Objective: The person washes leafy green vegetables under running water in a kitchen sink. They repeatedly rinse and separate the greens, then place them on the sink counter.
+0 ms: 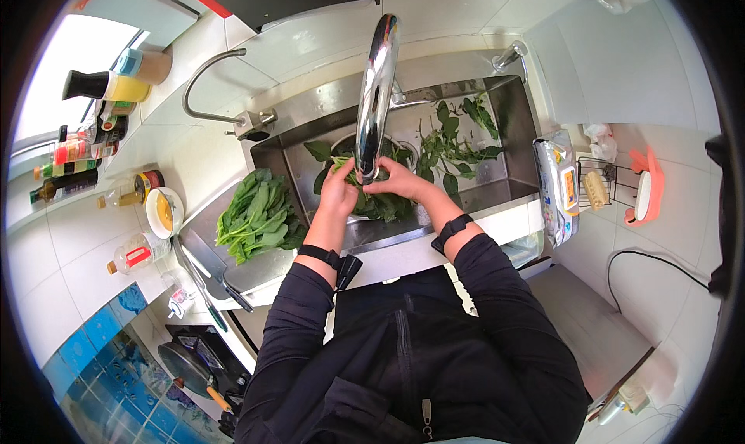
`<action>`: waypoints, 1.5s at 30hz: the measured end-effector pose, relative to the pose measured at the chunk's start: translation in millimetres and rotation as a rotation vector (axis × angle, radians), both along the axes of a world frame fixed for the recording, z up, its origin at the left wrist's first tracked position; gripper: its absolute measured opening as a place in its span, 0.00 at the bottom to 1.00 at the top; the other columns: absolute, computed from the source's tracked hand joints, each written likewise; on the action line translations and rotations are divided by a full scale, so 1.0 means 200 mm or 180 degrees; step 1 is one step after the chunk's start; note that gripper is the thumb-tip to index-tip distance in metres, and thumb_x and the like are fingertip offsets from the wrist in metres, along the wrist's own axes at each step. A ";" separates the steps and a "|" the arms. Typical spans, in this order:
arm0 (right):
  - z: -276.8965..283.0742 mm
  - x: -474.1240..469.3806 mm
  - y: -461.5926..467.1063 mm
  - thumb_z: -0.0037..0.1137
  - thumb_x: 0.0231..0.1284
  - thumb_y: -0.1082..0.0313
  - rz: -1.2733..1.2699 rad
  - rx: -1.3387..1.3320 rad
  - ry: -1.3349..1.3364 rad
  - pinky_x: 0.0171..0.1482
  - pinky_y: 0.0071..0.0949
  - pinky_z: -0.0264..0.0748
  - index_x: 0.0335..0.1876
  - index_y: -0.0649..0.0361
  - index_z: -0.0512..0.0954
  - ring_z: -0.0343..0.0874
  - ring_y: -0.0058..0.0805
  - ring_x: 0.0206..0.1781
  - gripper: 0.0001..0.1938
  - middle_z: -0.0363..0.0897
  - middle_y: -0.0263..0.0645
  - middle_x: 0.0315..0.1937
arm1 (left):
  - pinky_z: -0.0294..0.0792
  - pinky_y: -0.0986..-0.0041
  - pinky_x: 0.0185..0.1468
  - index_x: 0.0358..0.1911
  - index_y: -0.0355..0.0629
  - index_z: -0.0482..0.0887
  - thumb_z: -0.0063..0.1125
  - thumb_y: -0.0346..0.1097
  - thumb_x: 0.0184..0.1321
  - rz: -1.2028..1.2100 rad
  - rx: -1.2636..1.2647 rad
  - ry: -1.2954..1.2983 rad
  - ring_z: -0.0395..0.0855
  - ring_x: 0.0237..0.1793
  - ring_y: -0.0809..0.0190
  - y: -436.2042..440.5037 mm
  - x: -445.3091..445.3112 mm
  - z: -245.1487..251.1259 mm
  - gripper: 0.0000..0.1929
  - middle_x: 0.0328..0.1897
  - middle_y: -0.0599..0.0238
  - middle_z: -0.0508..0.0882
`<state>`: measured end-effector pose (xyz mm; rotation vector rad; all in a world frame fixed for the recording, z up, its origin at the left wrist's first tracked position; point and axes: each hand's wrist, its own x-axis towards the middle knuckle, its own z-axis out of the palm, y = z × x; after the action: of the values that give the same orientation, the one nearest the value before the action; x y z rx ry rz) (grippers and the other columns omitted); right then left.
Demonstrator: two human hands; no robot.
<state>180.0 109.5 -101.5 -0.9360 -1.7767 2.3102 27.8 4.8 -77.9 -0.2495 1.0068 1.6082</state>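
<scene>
My left hand (339, 189) and my right hand (397, 180) meet under the spout of a chrome faucet (375, 94), above a round metal bowl (411, 148) of leafy greens in the steel sink. Green stems show at the fingers of my left hand, which is closed on them. My right hand has its thumb and fingers curved close to the spout's end; whether it grips a leaf is hidden. More loose greens (451, 141) lie on the sink floor right of the bowl. A bunch of leafy greens (259, 211) rests on the grey board at the left.
A cleaver (212, 263) and kitchen tongs (198, 278) lie at the board's left edge. Beside them are a white bowl (165, 212) and several bottles. A smaller curved tap (201, 83) stands behind left. A wipes pack (559, 188) sits at the sink's right edge.
</scene>
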 end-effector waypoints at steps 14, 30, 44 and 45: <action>0.13 0.15 0.12 0.64 0.61 0.68 0.0225 -0.0405 -0.0186 0.47 0.21 0.75 0.46 0.62 0.76 0.79 0.17 0.44 0.11 0.83 0.33 0.41 | 0.64 0.52 0.69 0.55 0.40 0.72 0.56 0.52 0.66 0.0018 0.0255 -0.0447 0.74 0.61 0.44 0.04 0.06 0.11 0.25 0.56 0.49 0.78; 0.31 0.22 0.02 0.69 0.49 0.51 0.0146 0.3127 -0.0577 0.71 0.50 0.52 0.59 0.51 0.75 0.75 0.47 0.59 0.30 0.78 0.43 0.54 | 0.61 0.52 0.71 0.43 0.40 0.75 0.54 0.42 0.69 0.0267 -0.0021 -0.0789 0.73 0.61 0.46 0.08 0.17 0.17 0.12 0.56 0.49 0.78; 0.22 0.09 0.11 0.71 0.54 0.58 0.0672 -0.0050 0.0071 0.46 0.23 0.73 0.47 0.64 0.80 0.76 0.17 0.41 0.20 0.82 0.31 0.35 | 0.66 0.58 0.66 0.42 0.43 0.78 0.56 0.33 0.67 0.0587 -0.0077 -0.0257 0.78 0.56 0.52 0.08 0.05 0.24 0.05 0.44 0.56 0.84; 0.21 0.12 0.13 0.71 0.54 0.59 0.0665 -0.0176 -0.0179 0.46 0.22 0.73 0.45 0.64 0.80 0.76 0.16 0.42 0.19 0.82 0.30 0.35 | 0.66 0.58 0.66 0.42 0.42 0.78 0.55 0.33 0.67 0.0730 -0.0135 -0.0349 0.78 0.56 0.52 0.08 0.05 0.25 0.05 0.44 0.56 0.84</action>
<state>204.1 134.7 -58.6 -0.8693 -1.9274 2.4922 37.7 20.9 -28.1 -0.4916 0.9549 1.7599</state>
